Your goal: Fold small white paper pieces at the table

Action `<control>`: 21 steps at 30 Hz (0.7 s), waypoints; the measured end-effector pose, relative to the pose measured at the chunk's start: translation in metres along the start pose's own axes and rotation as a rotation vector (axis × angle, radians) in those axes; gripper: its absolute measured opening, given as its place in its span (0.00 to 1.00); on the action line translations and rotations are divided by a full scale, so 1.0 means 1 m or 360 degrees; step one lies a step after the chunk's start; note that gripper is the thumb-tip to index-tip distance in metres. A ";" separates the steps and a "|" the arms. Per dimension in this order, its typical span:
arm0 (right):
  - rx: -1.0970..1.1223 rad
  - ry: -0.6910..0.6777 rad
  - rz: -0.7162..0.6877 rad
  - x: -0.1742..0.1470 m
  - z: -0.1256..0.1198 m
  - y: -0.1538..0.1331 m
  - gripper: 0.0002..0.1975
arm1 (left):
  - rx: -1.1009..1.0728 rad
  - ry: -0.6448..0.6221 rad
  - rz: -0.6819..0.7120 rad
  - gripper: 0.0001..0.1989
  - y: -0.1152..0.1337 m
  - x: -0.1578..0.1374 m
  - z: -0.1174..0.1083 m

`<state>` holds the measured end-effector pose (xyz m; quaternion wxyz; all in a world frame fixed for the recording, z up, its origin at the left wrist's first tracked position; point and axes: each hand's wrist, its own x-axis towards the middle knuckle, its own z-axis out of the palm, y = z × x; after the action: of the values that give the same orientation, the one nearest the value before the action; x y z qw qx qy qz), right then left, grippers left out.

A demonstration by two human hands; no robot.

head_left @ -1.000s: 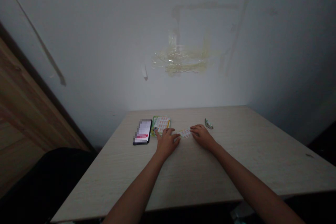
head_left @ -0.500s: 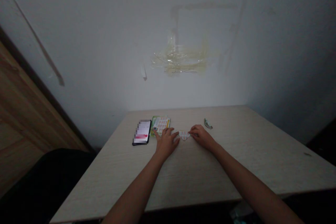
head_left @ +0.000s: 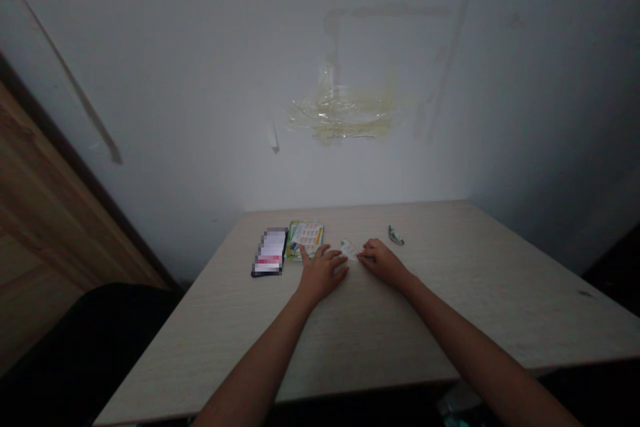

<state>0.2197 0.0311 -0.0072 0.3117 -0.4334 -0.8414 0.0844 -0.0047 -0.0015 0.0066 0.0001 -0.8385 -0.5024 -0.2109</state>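
Note:
A small folded piece of printed paper (head_left: 349, 249) lies on the table between my two hands. My right hand (head_left: 380, 260) has its thumb and fingertips pinched on the paper's right edge. My left hand (head_left: 320, 273) rests palm down with its fingers spread, the fingertips close to the paper's left side; I cannot tell whether they touch it. Behind my left fingers lies a stack of printed sheets (head_left: 307, 235), white with a green border, its near edge partly covered by the hand.
A phone (head_left: 271, 252) with a lit, blurred screen lies left of the stack. Beyond my right hand sits a small crumpled green and white folded piece (head_left: 396, 235). The pale wooden table (head_left: 475, 267) meets a wall (head_left: 210, 80) bearing old tape (head_left: 350, 120).
The folded paper has turned from a downward-pointing triangle to a slanted strip reaching up and left. My left hand has shifted slightly right; my right hand has barely moved.

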 end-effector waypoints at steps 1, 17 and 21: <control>0.0022 0.0009 -0.0022 -0.001 -0.001 -0.002 0.09 | 0.0011 0.0004 -0.0013 0.15 0.000 0.000 0.000; 0.0055 0.0053 -0.0089 0.001 0.004 0.007 0.16 | -0.0025 0.0030 -0.0072 0.12 -0.002 0.000 0.003; -0.0012 0.0009 -0.0152 0.002 0.005 0.008 0.13 | -0.0015 0.0041 -0.0091 0.13 -0.001 0.000 0.003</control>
<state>0.2209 0.0381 -0.0136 0.3162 -0.3942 -0.8605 0.0651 -0.0049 -0.0003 0.0034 -0.0034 -0.8210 -0.5251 -0.2240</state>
